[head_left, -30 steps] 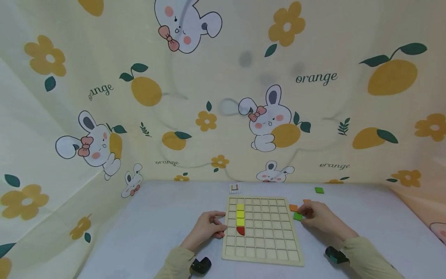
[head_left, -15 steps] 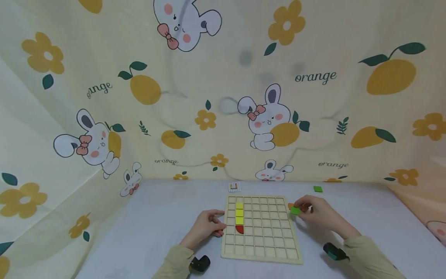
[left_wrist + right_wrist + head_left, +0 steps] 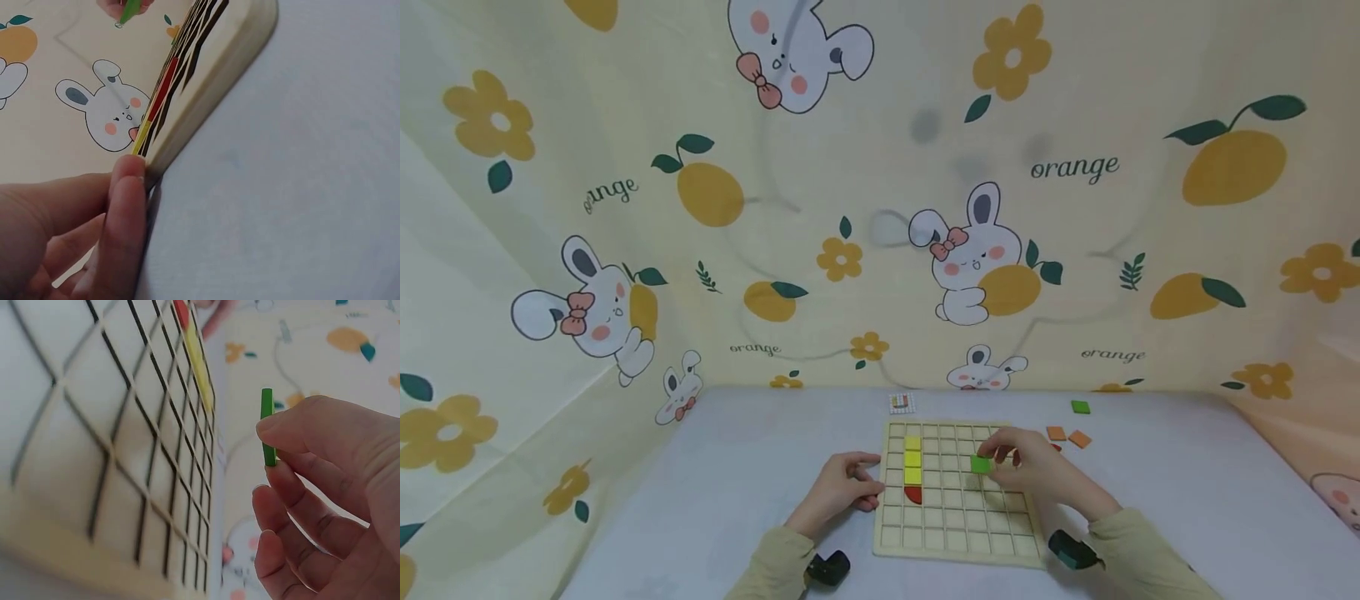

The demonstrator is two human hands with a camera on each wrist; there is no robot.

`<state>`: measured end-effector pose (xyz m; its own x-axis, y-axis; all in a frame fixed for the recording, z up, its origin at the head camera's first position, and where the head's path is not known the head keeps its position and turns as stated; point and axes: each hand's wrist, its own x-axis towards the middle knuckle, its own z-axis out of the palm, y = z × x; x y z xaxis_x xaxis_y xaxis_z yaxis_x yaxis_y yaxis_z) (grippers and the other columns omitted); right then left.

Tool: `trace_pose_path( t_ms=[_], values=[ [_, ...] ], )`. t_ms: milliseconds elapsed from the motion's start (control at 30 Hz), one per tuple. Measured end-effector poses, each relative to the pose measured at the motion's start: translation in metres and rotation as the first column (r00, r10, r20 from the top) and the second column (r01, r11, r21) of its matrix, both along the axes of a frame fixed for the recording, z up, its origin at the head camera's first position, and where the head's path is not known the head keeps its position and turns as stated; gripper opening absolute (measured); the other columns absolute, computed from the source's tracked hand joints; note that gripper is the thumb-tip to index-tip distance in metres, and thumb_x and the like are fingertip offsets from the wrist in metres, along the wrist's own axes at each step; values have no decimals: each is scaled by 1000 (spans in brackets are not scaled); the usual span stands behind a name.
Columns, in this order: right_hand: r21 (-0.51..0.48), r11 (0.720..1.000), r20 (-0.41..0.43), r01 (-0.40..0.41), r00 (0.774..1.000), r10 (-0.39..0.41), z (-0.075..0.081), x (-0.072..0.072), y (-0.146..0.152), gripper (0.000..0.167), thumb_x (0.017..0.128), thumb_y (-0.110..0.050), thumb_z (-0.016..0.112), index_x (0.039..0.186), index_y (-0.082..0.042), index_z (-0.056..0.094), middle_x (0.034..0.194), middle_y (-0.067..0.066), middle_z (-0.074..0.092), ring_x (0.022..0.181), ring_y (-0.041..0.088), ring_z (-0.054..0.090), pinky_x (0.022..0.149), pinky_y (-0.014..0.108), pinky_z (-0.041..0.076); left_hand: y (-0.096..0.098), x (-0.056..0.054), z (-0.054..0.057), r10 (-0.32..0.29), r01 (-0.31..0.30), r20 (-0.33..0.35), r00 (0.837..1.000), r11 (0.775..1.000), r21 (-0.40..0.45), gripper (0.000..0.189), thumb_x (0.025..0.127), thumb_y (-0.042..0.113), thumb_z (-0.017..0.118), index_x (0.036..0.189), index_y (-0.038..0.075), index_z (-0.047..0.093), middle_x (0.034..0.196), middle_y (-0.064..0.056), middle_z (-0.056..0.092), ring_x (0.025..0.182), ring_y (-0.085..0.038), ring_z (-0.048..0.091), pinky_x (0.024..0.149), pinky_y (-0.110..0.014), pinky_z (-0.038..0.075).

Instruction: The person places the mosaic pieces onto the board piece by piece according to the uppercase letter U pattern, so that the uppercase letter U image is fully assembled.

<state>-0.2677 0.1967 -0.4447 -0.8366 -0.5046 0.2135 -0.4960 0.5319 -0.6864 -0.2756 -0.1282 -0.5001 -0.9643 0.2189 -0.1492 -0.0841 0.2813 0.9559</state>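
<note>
A pale wooden grid board (image 3: pixel 943 518) lies on the white table. Three yellow square tiles (image 3: pixel 913 459) form a column in its left part, with a red quarter-round tile (image 3: pixel 913 496) directly below them. Between thumb and fingers, my right hand (image 3: pixel 1045 473) pinches a green square tile (image 3: pixel 980 464) over the right half of the board. The right wrist view shows that green tile (image 3: pixel 267 428) edge-on, raised off the grid. My left hand (image 3: pixel 841 492) touches the board's left edge with its fingertips (image 3: pixel 128 165).
Right of the board lie two orange tiles (image 3: pixel 1056 433) and a red piece (image 3: pixel 1056 447) partly hidden by my right hand. Another green tile (image 3: pixel 1080 407) is farther back. Behind the board sits a small patterned card (image 3: pixel 902 403). A printed curtain (image 3: pixel 820 167) hangs beyond the table.
My right hand has picked up the green tile from beside the board and carried it left over the grid, uncovering the orange tiles. My left hand has stayed at the board's edge.
</note>
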Motion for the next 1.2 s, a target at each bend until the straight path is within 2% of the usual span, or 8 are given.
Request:
trace_pose_path(
  t_ms=[133,333,467,633,800,1067,1200],
  values=[
    [2,1000,37,-29,999,29,-7,1,-18,22,81,-4,74,101,-11,68,93,-5,61,83,21,55,65,24,48,0,1,1,-3,3,9,1000,1000,-7,51,80,1,74,128,-1,57,81,-12,62,59,-15,65,55,-29,59],
    [-23,994,45,-109,993,110,-18,3,-35,22,81,-6,75,102,-9,68,95,-2,63,82,21,57,64,25,51,2,1,2,2,-1,13,1000,1000,-13,50,80,0,74,127,-1,58,82,-12,61,59,-15,65,56,-29,59],
    [-34,991,108,-128,986,131,-25,5,-44,22,82,-7,75,102,-9,67,95,-2,62,81,20,56,65,25,52,1,0,0,-3,3,18,1000,1000,-5,49,80,1,75,126,-2,58,82,-12,61,58,-16,65,56,-29,59],
    [-22,993,161,-115,980,117,-26,6,-52,21,81,-4,74,101,-9,68,92,-1,61,80,19,55,65,24,50,0,-1,-1,-7,7,22,1000,1000,-3,50,80,1,75,126,-3,58,81,-12,61,58,-16,65,56,-29,59],
    [-19,995,150,-98,984,100,-29,6,-58,20,81,-3,74,100,-9,69,91,-1,61,79,19,54,66,24,49,1,-1,1,4,-4,15,1000,1000,-18,50,80,1,75,127,-2,58,80,-11,62,58,-15,65,55,-28,58],
    [14,999,177,-47,983,44,-31,4,-66,20,82,-5,74,100,-11,69,91,-2,60,81,21,52,65,24,46,0,0,-2,-4,4,11,1000,1000,-29,50,80,2,75,127,0,58,82,-11,62,60,-16,65,57,-29,59],
    [6,999,175,-46,984,44,-31,3,-66,19,81,-5,74,99,-10,69,91,-1,60,81,21,51,65,24,45,0,-1,-2,0,0,8,1000,999,-34,51,80,3,75,128,0,58,82,-11,61,59,-16,65,56,-29,59]
  ],
)
